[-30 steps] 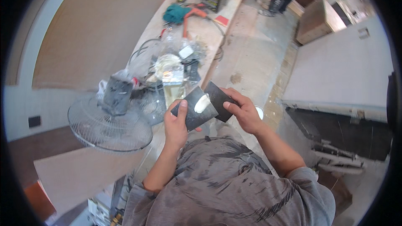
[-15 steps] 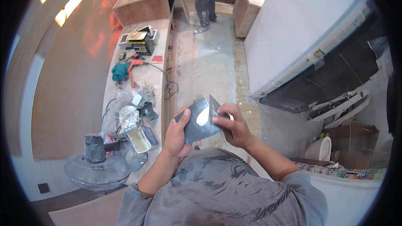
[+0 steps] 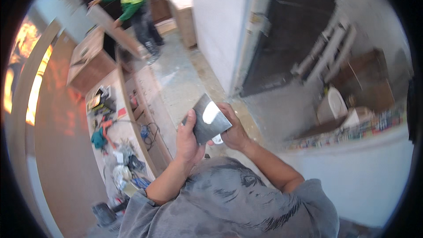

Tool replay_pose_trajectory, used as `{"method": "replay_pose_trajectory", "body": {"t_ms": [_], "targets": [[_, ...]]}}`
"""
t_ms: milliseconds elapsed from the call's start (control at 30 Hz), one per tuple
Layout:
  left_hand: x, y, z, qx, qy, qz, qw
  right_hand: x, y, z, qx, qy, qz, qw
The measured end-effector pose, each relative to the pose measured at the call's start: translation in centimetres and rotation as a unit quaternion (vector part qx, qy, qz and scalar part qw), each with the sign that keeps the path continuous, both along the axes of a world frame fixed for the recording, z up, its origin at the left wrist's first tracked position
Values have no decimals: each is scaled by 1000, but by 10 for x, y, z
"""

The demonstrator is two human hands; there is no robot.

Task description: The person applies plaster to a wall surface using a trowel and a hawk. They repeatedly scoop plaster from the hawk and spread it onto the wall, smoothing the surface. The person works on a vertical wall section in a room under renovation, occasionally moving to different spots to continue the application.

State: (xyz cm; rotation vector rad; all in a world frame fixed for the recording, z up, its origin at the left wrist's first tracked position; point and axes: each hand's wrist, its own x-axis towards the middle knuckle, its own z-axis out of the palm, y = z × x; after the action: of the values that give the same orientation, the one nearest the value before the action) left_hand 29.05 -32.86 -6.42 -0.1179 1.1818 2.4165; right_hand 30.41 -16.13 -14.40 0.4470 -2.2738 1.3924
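Observation:
My left hand (image 3: 189, 143) is closed around the edge of a flat grey metal putty scraper (image 3: 203, 128), its thumb on the upper face. A smooth white dab of putty (image 3: 210, 114) lies on that face, near the far right side. My right hand (image 3: 233, 130) is closed at the plate's right edge, with its fingers hidden behind it. The second, darker scraper that it held is now out of sight behind the plate. Just below the plate, between the hands, a small white patch (image 3: 217, 139) shows; I cannot tell what it is on.
A long wooden bench (image 3: 128, 105) at left carries an orange-and-green power tool (image 3: 100, 136), boxes and plastic bags. Farther off, a co-worker in a green top (image 3: 132, 0) holds a long board (image 3: 114, 31). At right stand a white bucket (image 3: 332, 105) and a cardboard box (image 3: 363, 79).
My view has swung right. The right hand's scraper, upright beside the plate before, has gone behind it. The co-worker's upper body and board have come into view.

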Motion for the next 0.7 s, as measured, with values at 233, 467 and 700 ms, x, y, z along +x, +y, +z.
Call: {"method": "replay_pose_trajectory", "body": {"t_ms": [233,467,700], "targets": [[-91,12,-16,23,-7,-74,997,54,94,-46,-119,-94,-357,922],[-198,14,-41,-20,-33,-157,987,45,94,-43,-242,-122,-478,835],[-316,-2,-37,-77,-3,-259,963,-33,42,-46,-285,-110,-518,799]]}}
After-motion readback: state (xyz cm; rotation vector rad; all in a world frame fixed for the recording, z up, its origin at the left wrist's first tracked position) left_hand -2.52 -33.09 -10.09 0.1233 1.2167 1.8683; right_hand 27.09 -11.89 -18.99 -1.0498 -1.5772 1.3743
